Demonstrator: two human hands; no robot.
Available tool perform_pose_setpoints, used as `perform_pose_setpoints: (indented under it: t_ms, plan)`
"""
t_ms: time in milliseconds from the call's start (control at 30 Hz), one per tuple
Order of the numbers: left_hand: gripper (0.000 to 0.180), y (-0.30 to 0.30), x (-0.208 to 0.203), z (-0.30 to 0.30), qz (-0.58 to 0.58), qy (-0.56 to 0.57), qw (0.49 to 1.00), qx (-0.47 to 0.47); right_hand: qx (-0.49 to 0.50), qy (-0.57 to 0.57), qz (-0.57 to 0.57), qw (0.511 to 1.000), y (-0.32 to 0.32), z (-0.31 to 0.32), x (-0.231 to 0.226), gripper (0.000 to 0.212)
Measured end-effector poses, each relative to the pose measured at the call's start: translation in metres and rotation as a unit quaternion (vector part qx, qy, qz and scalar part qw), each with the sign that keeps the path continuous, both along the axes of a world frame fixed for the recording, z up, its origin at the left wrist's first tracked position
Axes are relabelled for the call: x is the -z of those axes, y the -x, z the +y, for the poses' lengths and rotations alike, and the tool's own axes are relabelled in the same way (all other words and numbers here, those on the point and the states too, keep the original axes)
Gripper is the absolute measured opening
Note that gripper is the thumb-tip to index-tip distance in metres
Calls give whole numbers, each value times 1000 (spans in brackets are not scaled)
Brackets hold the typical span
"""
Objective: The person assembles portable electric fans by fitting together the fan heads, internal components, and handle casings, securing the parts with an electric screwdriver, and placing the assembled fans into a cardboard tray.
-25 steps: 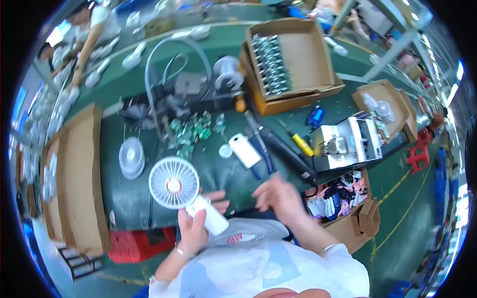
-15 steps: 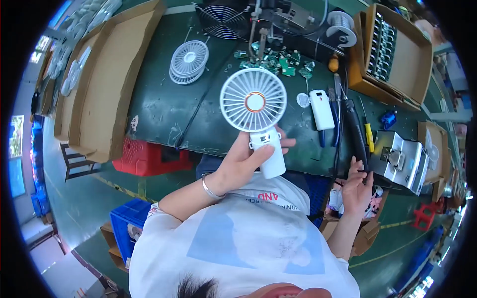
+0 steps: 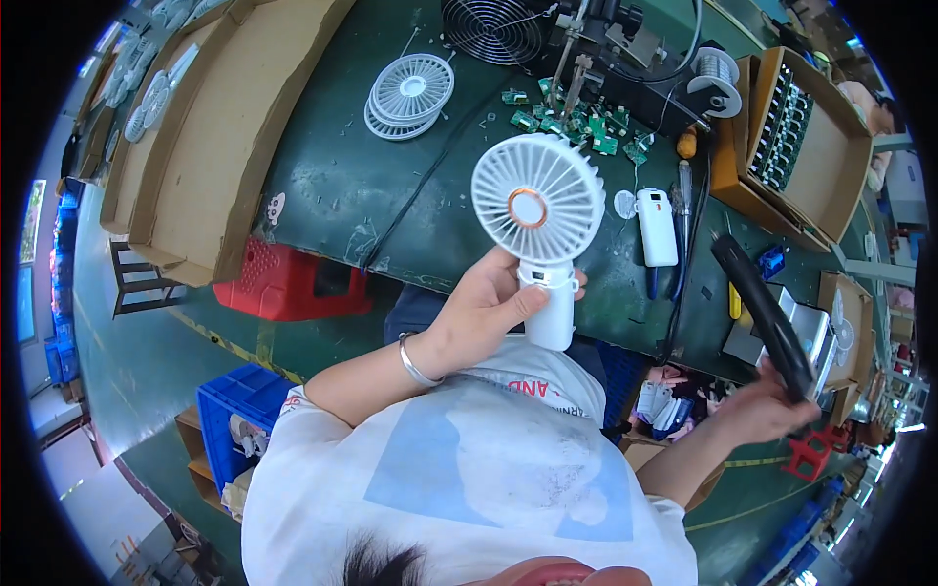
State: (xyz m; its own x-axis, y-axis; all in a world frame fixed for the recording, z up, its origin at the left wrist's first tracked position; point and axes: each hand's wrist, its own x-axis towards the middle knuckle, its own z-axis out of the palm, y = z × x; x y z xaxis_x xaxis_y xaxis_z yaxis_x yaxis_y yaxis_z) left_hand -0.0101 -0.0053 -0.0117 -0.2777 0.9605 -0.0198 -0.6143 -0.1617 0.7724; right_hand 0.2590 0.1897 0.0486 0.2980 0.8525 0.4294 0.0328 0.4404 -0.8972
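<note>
My left hand [image 3: 489, 303] is closed round the white handle of a handheld fan [image 3: 555, 317]. Its round slatted head, with an orange ring at the hub, points up toward the bench. My right hand [image 3: 767, 410], slightly blurred, grips the lower end of a long black electric screwdriver [image 3: 767, 308], whose thin tip points up and left, clear of the fan. Near the fan lies a white fan handle [image 3: 657, 230] with a small white disc [image 3: 624, 203] beside it. White round fan grilles [image 3: 410, 88] are stacked farther left on the bench.
Small green circuit boards [image 3: 596, 127] lie below a soldering stand [image 3: 625, 49] with a solder spool [image 3: 716, 73]. A cardboard box [image 3: 831, 146] holds rows of parts. Metal fixture [image 3: 806, 327] stands at the right edge; cardboard tray [image 3: 225, 127] lies left. Red stool [image 3: 278, 283] is below.
My right hand has picked up the black screwdriver from the bench and swung it right. The fan in my left hand has tilted slightly, its head turned. The whole view has shifted a little.
</note>
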Motion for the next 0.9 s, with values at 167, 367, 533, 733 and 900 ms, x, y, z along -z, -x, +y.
perform_pose_setpoints:
  t_ms: [167, 367, 533, 733, 900]
  plan:
    - [58, -4, -5, -1, -51, 54, 997, -14, 85, -162, 27, 983, 18, 5, -53, 73]
    - [55, -14, 4, -11, -249, -15, 967, 53, -518, -248, -30, 818, 106, -9, -34, 81]
    - [44, -18, 0, -7, -203, 48, 978, 17, -721, 186, 21, 668, 112, -13, 5, 105]
    - [24, -24, -3, -2, -126, 134, 983, 25, -539, -161, 140, 815, 117, -64, -20, 69]
    - [24, -29, -4, 3, -70, 146, 987, 25, -608, -170, 137, 763, 109, -85, -29, 27]
